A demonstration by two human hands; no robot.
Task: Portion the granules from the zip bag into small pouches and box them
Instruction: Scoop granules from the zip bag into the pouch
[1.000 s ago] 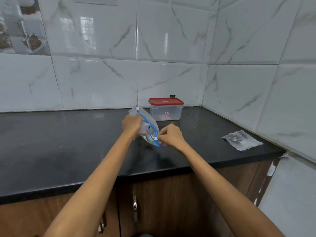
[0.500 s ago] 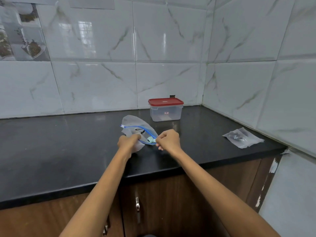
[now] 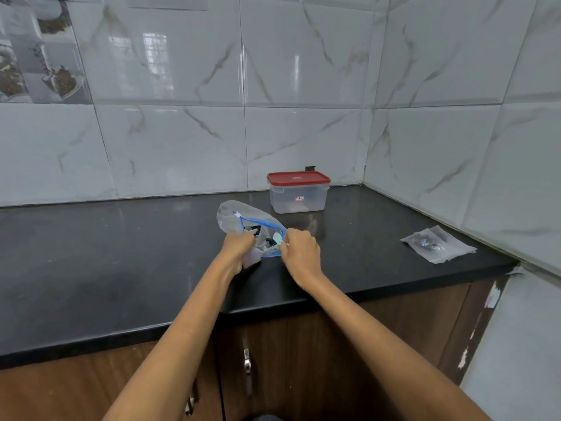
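A clear zip bag point(image 3: 235, 217) with a blue zip strip lies on the black counter point(image 3: 121, 253), its mouth spread wide toward me. Dark granules and a pale green scoop-like piece show inside. My left hand point(image 3: 238, 247) grips the bag's left edge. My right hand point(image 3: 300, 249) pinches the right end of the blue strip. Behind the bag stands a clear plastic box point(image 3: 299, 196) with its red lid on. A small pile of clear pouches point(image 3: 437, 244) holding dark bits lies at the right, near the side wall.
Marble-look tiled walls close the counter at the back and right, meeting in a corner behind the box. Wooden cabinet doors with metal handles point(image 3: 247, 363) hang below the counter's front edge. Bare counter stretches to the left.
The bag has come down from a raised, upright hold onto the counter. Both hands have pulled its mouth further apart, so the inside now shows.
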